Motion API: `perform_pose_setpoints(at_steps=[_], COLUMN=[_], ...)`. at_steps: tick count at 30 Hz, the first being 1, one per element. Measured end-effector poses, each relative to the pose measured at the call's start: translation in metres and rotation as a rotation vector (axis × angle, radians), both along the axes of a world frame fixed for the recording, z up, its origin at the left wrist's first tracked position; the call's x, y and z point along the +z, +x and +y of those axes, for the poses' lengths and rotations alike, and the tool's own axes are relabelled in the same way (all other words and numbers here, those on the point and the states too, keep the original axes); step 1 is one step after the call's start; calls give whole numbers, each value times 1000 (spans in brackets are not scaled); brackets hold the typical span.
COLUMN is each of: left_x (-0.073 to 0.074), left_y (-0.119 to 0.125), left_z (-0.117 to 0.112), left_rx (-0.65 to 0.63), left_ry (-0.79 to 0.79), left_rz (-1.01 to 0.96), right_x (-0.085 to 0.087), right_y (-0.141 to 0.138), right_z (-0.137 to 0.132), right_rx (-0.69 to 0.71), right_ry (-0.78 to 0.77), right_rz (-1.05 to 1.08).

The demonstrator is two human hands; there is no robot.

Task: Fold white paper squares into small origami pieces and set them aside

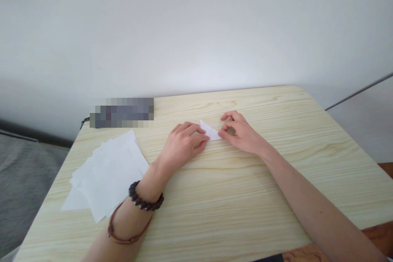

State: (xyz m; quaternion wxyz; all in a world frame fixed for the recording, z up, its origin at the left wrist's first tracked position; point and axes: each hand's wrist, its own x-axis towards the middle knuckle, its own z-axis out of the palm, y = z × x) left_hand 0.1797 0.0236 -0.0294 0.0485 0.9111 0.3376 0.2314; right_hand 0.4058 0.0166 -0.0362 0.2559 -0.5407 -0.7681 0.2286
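Nearest the camera, the left forearm crosses the table [233,196] wearing a cord bracelet [123,235] and a dark bead bracelet [146,201] at the wrist. Beyond them the left hand [184,144] lies knuckles up, its thumb and curled fingers closed on the left end of a small folded paper [210,131]. The right hand [242,132] comes in from the other side, its thumb and forefinger pinched on the paper's right tip and the other fingers tucked loosely. The paper is a white pointed piece lying on the wood between the two hands, toward the far middle of the table and touching both. The work in hand looks like setting a crease in that piece. To do it well, I would pin one end flat, line up the edges before pressing, and run a fingertip along the fold from the held end outward, so the small shape does not skew or spring open. Nothing lies between the hands or crowds the paper. A loose stack of white sheets [107,172] is fanned out well to the left, near the left forearm but apart from it, where a sweeping elbow could scatter it. Further back, at the table's far left edge, is a blurred dark object [123,113] that cannot be identified. Behind it is a plain pale wall [196,28].
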Motion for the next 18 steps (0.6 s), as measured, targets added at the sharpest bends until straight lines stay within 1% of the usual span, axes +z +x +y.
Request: perform_pose_setpoints(at_steps=[6,9,13,15,18], left_x=[1,0,-1,-1,1], left_y=[1,0,-1,-1,0], left_z=[0,0,1,0,0], left_rx=[56,68,72,71,68], left_ry=[2,21,2,-11,-23], left_rz=[54,36,12,10,10], right_x=[2,4,6,5,3], right_y=[10,13,12,11,7], right_z=[1,0,0,0,1], right_rx=[128,145,173,169,108], right_ry=[-15,-24,-34,-23,0], right_rz=[71,89,72,51,16])
